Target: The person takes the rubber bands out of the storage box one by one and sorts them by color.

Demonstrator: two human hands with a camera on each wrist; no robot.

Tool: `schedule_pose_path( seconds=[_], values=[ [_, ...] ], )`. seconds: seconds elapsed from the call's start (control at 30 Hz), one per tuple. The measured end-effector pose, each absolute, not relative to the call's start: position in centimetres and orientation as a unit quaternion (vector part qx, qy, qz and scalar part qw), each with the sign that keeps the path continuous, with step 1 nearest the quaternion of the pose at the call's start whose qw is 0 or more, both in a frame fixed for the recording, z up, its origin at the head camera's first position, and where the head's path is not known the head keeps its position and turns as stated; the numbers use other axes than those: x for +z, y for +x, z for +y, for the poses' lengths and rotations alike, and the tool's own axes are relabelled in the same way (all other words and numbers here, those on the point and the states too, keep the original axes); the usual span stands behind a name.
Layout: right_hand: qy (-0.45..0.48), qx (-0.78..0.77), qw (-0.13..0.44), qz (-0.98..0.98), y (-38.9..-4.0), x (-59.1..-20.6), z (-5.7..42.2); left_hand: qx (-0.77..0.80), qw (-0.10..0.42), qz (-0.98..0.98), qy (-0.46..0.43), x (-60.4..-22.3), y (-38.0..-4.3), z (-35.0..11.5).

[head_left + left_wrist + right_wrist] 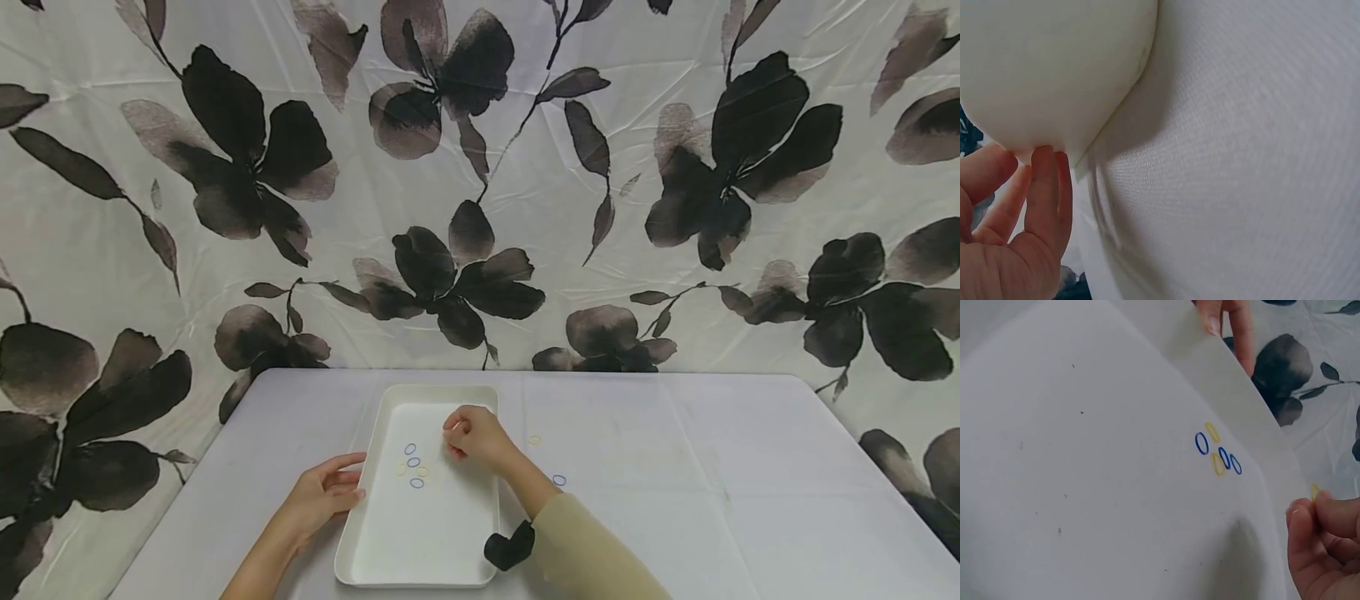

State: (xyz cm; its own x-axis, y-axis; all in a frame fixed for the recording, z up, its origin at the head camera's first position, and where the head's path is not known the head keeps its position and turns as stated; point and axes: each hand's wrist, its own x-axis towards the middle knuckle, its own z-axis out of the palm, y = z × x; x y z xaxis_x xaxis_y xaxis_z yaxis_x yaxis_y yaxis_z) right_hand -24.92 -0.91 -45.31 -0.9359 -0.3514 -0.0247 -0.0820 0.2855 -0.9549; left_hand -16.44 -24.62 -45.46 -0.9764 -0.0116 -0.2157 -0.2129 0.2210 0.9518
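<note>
Head view: the left hand (321, 498), fingers extended, touches the left edge of a white tray (420, 546) on the bench (750, 500); the right hand (477, 437) is over its far right part. Five blue and yellow rings (414, 462) lie left of centre, tray floor stretching to the near edge; two loose rings (559, 481) lie beyond the right edge. Left wrist: fingertips (1043, 153) meet the tray's wall. Right wrist: thumb and finger pinch another yellow ring (1315, 490).
</note>
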Motion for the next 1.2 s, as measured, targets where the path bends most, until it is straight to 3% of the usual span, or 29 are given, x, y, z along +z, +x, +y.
schedule_pose_path(
  seconds=[0.3,1.2],
  values=[
    [-0.116,-0.63,0.086,0.763,-25.2,-44.4,1.0,0.616,0.077,0.78,-0.079,-45.7,-16.5,-24.7],
    [-0.021,-0.695,0.091,0.713,-25.9,-44.2,6.7,0.624,0.076,0.774,-0.083,-45.8,-16.5,-24.7]
  ],
)
